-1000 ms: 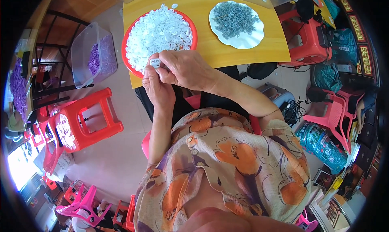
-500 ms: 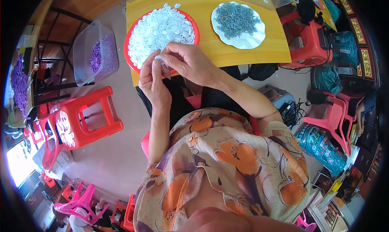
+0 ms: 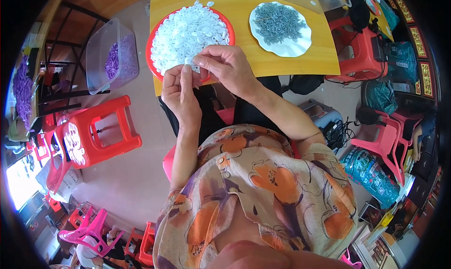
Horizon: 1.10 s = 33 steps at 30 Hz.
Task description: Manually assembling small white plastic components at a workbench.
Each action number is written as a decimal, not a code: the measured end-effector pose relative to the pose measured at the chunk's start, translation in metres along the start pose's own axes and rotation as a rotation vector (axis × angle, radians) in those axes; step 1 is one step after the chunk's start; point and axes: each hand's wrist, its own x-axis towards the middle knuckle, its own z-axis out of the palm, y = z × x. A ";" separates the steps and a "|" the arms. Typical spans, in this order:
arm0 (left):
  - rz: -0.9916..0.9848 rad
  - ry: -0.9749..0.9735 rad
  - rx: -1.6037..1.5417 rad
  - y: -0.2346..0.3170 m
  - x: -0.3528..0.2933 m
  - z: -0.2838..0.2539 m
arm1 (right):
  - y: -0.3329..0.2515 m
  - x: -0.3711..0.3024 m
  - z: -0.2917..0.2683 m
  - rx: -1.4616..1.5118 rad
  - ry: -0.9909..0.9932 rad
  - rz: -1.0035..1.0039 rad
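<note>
In front of me, over the near edge of a red basin (image 3: 231,34), both my hands meet at fingertip height. A small white plastic piece (image 3: 188,61) is pinched between the thumb and fingers of my left hand (image 3: 181,90). My right hand (image 3: 229,71) has its thumb and index finger closed at the same piece; whether they hold a second small part is hidden. Heaped in the basin are many white plastic pieces (image 3: 188,34), some ring-shaped. To the right, a white wavy-edged plate (image 3: 295,49) bears a pile of grey screw-like parts (image 3: 278,23).
Basin and plate stand on a yellow table (image 3: 239,57). A clear bin (image 3: 99,57) with purple pieces (image 3: 112,62) is at the left, above a red stool (image 3: 120,154). Another red stool (image 3: 359,57) and a pink chair (image 3: 378,140) are at the right.
My hands have shifted slightly right. The right fingers have lifted from bent over the piece to a straighter pinch, so more of the white piece shows.
</note>
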 end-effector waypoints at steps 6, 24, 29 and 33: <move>-0.056 0.081 -0.075 -0.002 -0.005 0.003 | 0.002 0.002 0.000 0.214 0.102 0.159; -0.047 0.064 -0.104 -0.001 -0.005 0.001 | -0.007 -0.003 -0.004 0.397 0.029 0.344; -0.012 0.074 -0.071 0.001 -0.007 0.004 | -0.007 -0.005 -0.004 0.455 0.031 0.403; 0.016 0.094 -0.054 0.001 -0.007 0.004 | -0.003 -0.007 0.001 0.442 0.042 0.382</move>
